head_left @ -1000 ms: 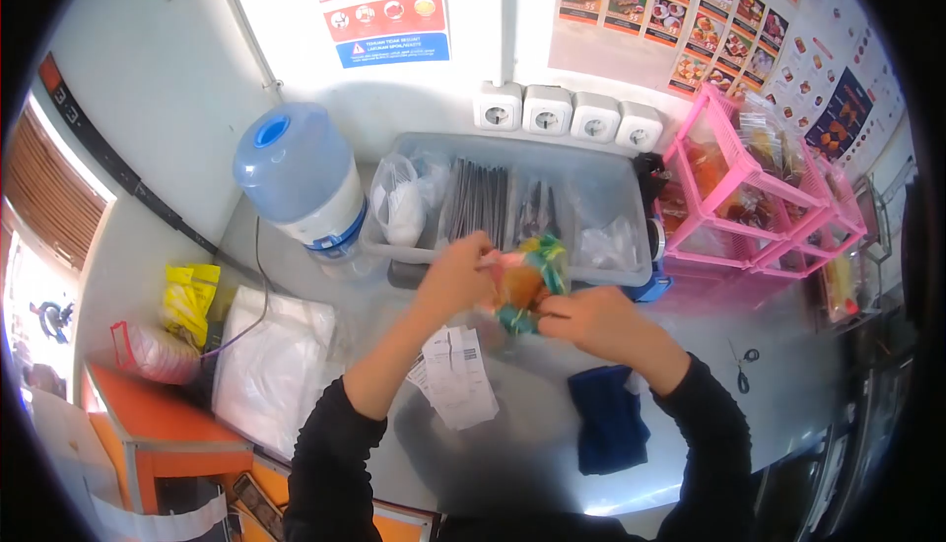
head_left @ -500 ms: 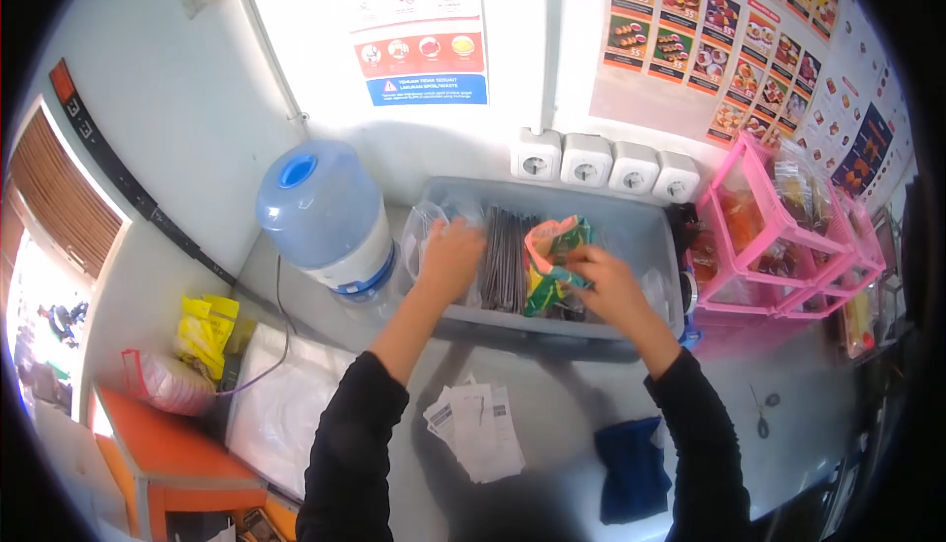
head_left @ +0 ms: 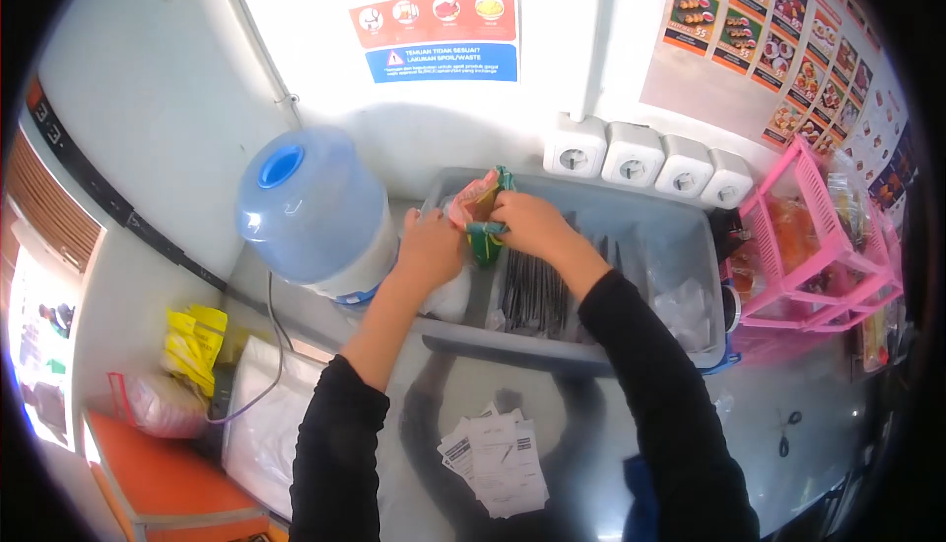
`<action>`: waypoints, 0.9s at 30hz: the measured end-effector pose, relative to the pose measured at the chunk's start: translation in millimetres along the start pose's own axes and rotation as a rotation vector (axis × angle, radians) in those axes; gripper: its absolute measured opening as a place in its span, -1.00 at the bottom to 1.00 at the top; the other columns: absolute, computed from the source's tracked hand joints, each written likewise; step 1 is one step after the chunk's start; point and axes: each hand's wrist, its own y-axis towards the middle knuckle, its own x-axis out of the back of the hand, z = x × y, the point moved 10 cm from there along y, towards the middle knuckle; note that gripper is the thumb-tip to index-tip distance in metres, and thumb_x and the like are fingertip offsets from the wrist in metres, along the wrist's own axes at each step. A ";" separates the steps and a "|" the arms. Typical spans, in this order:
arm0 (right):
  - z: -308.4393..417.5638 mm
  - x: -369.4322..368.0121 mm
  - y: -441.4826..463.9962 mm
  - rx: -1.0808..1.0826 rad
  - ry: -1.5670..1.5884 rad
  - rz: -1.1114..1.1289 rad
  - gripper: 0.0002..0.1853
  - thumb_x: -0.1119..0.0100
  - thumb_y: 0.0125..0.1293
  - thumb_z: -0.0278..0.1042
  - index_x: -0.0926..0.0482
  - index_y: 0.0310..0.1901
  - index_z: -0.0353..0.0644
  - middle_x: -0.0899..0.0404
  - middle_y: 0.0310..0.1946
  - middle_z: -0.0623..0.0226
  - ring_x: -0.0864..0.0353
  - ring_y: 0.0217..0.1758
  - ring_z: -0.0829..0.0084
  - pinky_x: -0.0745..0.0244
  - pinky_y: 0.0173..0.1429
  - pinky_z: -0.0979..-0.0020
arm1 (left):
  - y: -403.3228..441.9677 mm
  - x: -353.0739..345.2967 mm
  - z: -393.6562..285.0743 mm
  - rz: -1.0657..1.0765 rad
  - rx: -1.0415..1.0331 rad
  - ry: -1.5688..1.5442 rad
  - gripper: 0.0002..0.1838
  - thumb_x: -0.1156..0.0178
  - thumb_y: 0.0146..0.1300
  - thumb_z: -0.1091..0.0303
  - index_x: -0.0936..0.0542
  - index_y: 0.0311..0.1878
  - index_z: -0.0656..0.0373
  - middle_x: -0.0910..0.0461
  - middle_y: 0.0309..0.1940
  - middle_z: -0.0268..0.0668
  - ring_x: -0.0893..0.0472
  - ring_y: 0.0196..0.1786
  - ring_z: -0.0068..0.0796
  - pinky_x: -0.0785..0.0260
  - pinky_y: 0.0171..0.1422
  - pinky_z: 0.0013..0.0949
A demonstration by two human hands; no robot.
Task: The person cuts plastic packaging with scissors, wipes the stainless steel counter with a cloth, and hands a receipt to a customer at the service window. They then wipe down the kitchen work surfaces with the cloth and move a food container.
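A green plastic bag with a pink inside (head_left: pixel 485 209) is held with its mouth up over the left part of a grey plastic bin (head_left: pixel 581 348). My right hand (head_left: pixel 537 227) is closed on the bag's right edge. My left hand (head_left: pixel 432 246) has its fingers bent at the left edge of the bag's mouth and appears to pinch it; its fingertips are partly hidden. Beneath the bag, many thin dark strips (head_left: pixel 532 296) stand packed in the bin. Clear plastic pieces (head_left: pixel 685 310) lie at the bin's right end.
A blue water jug (head_left: pixel 315 207) stands left of the bin. Pink baskets (head_left: pixel 813 246) with packets stand to the right. White sockets (head_left: pixel 631 153) line the wall behind. Paper slips (head_left: pixel 503 463), dark blue cloth (head_left: pixel 641 498) and a small black-handled item (head_left: pixel 785 434) lie on the counter.
My right hand has carried the green bag left across the bin to my left hand. My left hand has come from the clear plastic to the bag's edge. The view has shifted slightly.
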 end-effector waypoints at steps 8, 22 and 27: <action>27.8 15.3 -6.9 0.018 -0.053 0.013 -0.78 -0.28 0.07 -0.29 -0.64 -0.21 -0.04 -0.58 -0.18 0.32 -0.58 -0.14 0.18 -0.50 -0.07 0.19 | -32.4 57.3 -47.3 -0.418 -0.257 -0.046 -0.70 -0.21 -0.02 0.49 -0.58 -0.14 0.11 -0.51 -0.07 -0.23 -0.47 0.08 -0.16 -0.23 0.17 -0.02; 25.6 28.4 -125.1 -0.159 0.064 0.018 -0.85 -0.24 0.12 -0.37 -0.62 -0.24 -0.06 -0.55 -0.31 0.33 -0.59 -0.22 0.24 -0.49 -0.21 0.25 | -45.7 -41.1 -66.4 0.311 0.110 -0.107 -0.70 -0.35 -0.02 0.19 -0.68 -0.37 0.28 -0.65 -0.40 -0.04 -0.65 -0.29 -0.05 -0.46 -0.22 -0.11; 1.9 58.2 -146.6 -0.274 0.496 0.006 -0.69 -0.35 0.11 -0.29 -0.62 -0.09 -0.13 -0.62 -0.19 0.34 -0.56 -0.39 0.42 -0.48 -0.28 0.39 | -51.4 -7.4 -54.7 0.266 0.080 -0.524 -0.70 -0.36 0.01 0.21 -0.65 -0.45 0.33 -0.63 -0.53 -0.17 -0.60 -0.48 -0.34 -0.40 -0.36 -0.32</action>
